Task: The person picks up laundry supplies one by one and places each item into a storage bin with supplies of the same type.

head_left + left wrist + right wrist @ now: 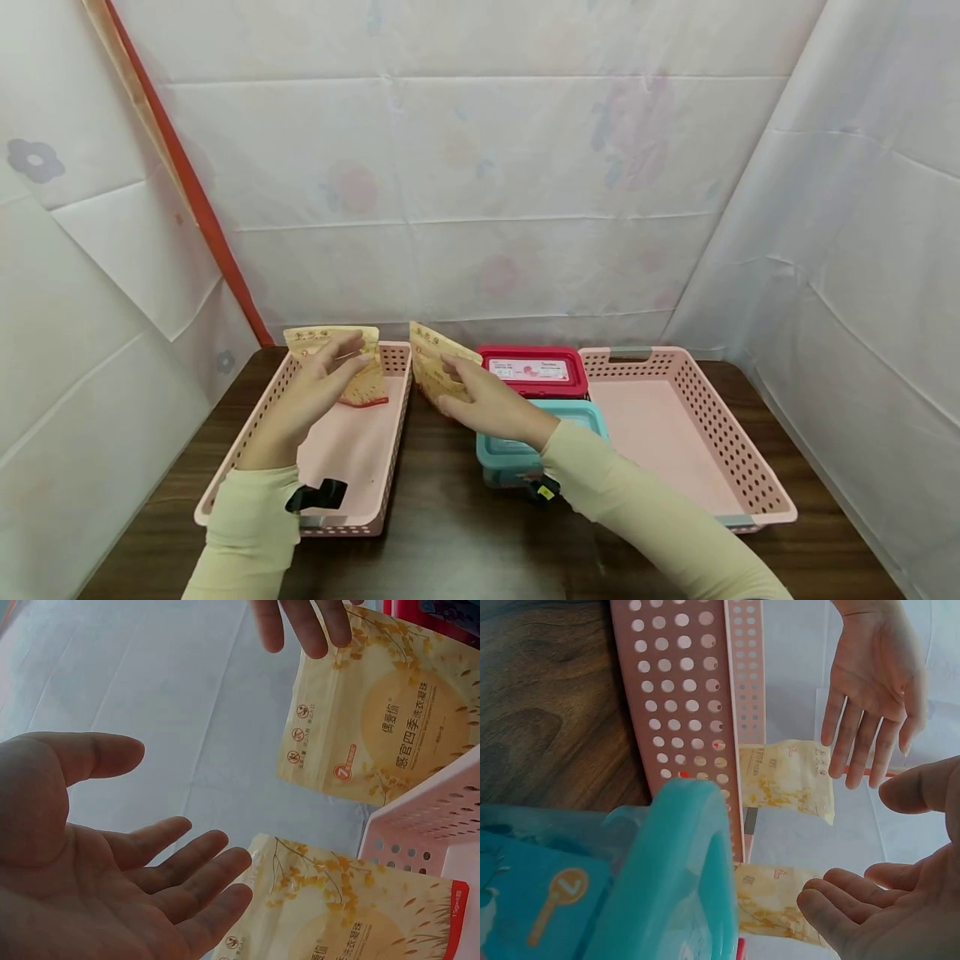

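My left hand (311, 400) hovers over the left pink basket (348, 467) with fingers extended and thumb apart. Just beyond it, a yellow pouch of laundry pods (367, 385) stands upright at that basket's far end. A second, matching pouch (429, 367) stands outside, to the right of the basket. Close in front of this one is my right hand (487, 400), its fingers loosely extended. In the left wrist view the left palm is bare, with the pouch (382, 907) behind the fingertips. The right wrist view shows the right palm holding nothing; whether its fingertips touch the pouch (769, 892), I cannot tell.
Under my right forearm sits a teal-lidded tub (495, 454), with a red-lidded tub (532, 387) behind it. Right of them lies another pink basket (667, 442). The dark wooden table (442, 533) meets a white patterned sheet (465, 275) at the back.
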Tool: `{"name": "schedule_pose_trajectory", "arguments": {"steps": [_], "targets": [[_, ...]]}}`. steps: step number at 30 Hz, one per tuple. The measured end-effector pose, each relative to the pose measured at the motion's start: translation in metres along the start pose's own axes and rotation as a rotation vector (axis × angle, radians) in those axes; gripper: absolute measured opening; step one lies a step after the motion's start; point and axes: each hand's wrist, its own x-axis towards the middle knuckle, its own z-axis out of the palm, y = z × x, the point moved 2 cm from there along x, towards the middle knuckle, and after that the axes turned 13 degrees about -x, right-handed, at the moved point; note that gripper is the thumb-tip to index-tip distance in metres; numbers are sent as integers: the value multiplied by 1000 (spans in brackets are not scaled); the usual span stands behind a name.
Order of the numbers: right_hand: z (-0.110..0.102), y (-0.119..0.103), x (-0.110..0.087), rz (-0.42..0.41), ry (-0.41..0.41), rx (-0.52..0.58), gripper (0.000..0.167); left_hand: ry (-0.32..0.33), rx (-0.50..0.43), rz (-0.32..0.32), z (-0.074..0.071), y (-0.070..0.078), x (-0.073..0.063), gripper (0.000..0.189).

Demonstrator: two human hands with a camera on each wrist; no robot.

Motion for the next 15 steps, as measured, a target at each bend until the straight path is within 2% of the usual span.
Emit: {"name": "schedule_pose_trajectory", "arguments": {"steps": [10, 15], "targets": [[-10, 10, -10, 37, 36, 25, 70, -23, -25, -20, 11, 3, 6, 63], [-14, 13, -16, 41, 60, 22, 69, -35, -40, -40, 17, -4, 11, 64]]}}
